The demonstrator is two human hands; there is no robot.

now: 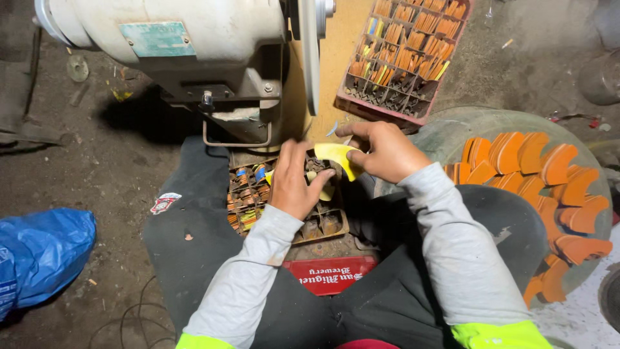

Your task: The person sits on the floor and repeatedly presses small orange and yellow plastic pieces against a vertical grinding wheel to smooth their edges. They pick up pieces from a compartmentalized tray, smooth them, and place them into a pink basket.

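My right hand (386,152) pinches a yellow curved piece (337,155) by its right end, just below the grinder's wheel (311,52). My left hand (294,182) rests over a divided crate (326,223) between my knees, fingers curled on a smaller yellow piece (326,190). The crate's cells hold several small orange, blue and yellow pieces (248,194).
A white bench grinder (194,45) stands ahead on dirty ground. A red divided crate (403,55) of orange pieces lies at the back right. Fanned orange curved pieces (549,187) cover a round tyre-like rim at right. A blue bag (42,252) lies at left.
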